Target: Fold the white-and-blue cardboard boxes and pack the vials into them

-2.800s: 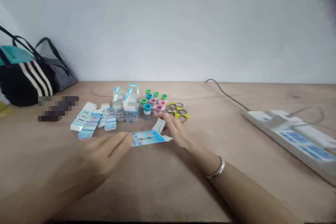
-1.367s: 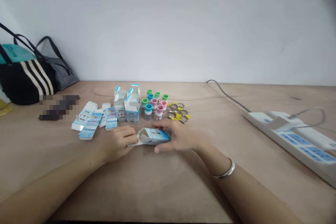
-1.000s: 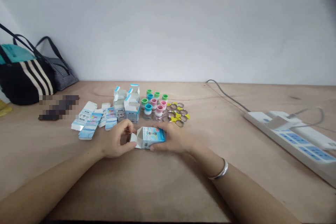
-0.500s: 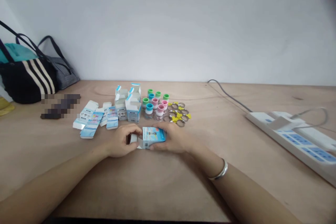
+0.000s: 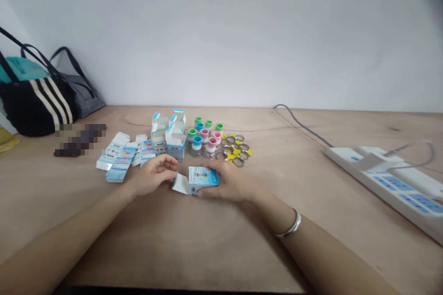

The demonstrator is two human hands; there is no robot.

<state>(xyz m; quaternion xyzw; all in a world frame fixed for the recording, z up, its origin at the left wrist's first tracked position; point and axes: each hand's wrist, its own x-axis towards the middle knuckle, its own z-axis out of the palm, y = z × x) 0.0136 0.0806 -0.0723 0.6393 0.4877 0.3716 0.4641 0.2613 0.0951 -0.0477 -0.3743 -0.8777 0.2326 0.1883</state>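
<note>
A small blue-and-white carton (image 5: 203,179) lies on its side at the table's middle, its open flap pointing left. My right hand (image 5: 228,181) grips the carton's right end, thumb along the near side and fingers over the far side. Just left of the flap, my left hand (image 5: 155,175) holds nothing and its fingers are apart. Several flattened cartons (image 5: 121,161) lie beyond my left hand. Behind the held carton stand several opened cartons (image 5: 176,150) with raised flaps. Beside them are several small clear jars (image 5: 197,146) with green, blue and pink lids.
Key rings with yellow tags (image 5: 233,153) lie right of the jars. A white power strip (image 5: 387,184) with a grey cable (image 5: 301,124) runs along the right side. Bags (image 5: 38,101) and a pixelated dark object (image 5: 79,140) are at the left. A wall closes off the back.
My left hand has let go of the carton's flap end and moved left and slightly away, so the flap now shows. My right hand keeps its hold in the same place.
</note>
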